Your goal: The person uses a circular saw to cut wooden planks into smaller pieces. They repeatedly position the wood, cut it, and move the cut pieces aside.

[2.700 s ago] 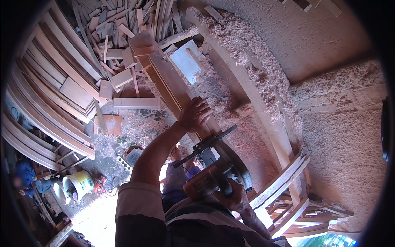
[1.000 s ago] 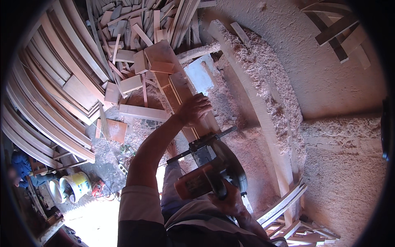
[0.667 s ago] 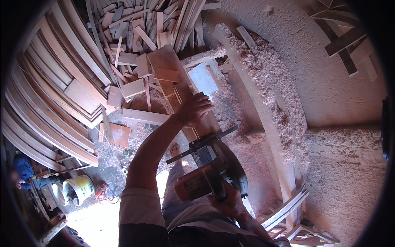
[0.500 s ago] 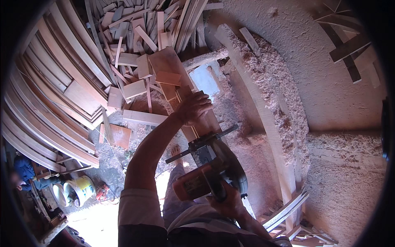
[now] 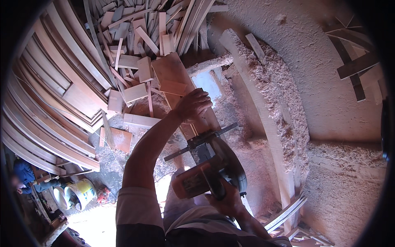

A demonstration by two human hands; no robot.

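A right hand (image 5: 231, 200) curled around a bulky orange-and-black circular saw (image 5: 192, 181), round-backed and dull, as the left hand (image 5: 192, 105), its grip impossible to tell, lay over brown timber (image 5: 210, 120).

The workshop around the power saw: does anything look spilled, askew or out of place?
Wood shavings lie loose and thick along the long pale beam at right, and wood offcuts are heaped at odd angles near the top, so both look untidy. The power saw shows no obvious damage.
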